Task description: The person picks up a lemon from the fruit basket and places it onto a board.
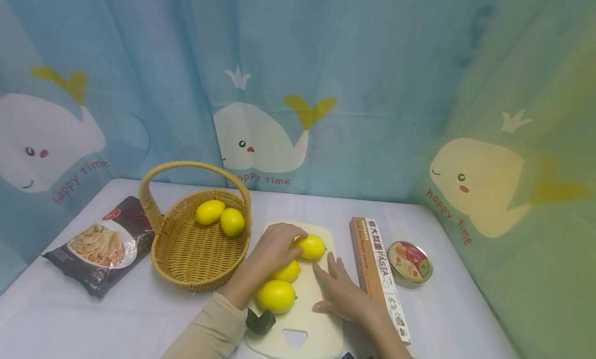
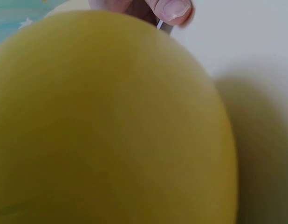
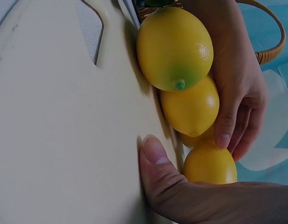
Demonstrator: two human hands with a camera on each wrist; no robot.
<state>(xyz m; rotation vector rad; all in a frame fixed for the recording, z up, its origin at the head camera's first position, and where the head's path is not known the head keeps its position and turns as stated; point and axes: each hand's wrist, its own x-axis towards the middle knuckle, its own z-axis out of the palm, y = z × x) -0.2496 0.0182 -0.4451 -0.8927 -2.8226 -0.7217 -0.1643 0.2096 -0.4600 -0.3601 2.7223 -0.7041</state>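
Several yellow lemons lie on a cream cutting board (image 1: 321, 317). My left hand (image 1: 274, 248) grips the farthest lemon (image 1: 312, 247), thumb at its near side and fingers curled at its far side. Behind it are a middle lemon (image 1: 287, 271), partly covered by that hand, and a near lemon (image 1: 277, 296). A close lemon (image 2: 116, 121) fills most of the left wrist view. My right hand (image 1: 342, 292) holds nothing; its fingers are spread over the board's right side, thumb apart. In the right wrist view, the left thumb touches the far lemon (image 3: 210, 164).
A wicker basket (image 1: 186, 281) with a tall handle stands left of the board, two lemons (image 1: 221, 218) inside. A black noodle packet (image 1: 104, 245) lies farther left. On the right are a pasta box (image 1: 379, 276) and a round tin (image 1: 410, 263). A whale-print curtain (image 1: 372, 90) hangs behind.
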